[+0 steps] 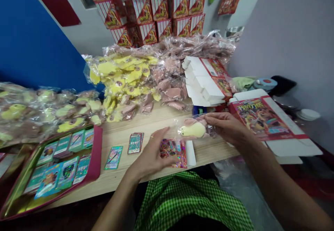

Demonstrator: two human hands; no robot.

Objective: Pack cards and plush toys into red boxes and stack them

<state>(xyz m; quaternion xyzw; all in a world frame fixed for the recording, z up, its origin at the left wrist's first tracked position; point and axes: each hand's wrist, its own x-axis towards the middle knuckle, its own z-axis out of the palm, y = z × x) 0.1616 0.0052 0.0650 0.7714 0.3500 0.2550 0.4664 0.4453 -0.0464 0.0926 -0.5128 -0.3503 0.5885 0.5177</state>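
Observation:
My right hand (226, 126) pinches the right end of a clear plastic bag holding a small pale yellow and pink plush toy (193, 130). The bag hangs above the table, its left end loose. My left hand (153, 154) is open, thumb and fingers apart, beside a shiny red printed box (173, 152) with a white flap at its right. The fingers overlap part of that box; whether they touch it I cannot tell. Left of this hand lie a small stack of cards (135, 143) and a single card (114, 157) with a green border.
A pink-rimmed tray (97, 151) of sorted cards stands at the left. Bagged yellow plush toys (125, 74) and pink ones pile up behind. Flattened white and red cartons (206, 81) lie back right, near a printed box sheet (263, 118). Stacked red boxes (159, 10) line the wall.

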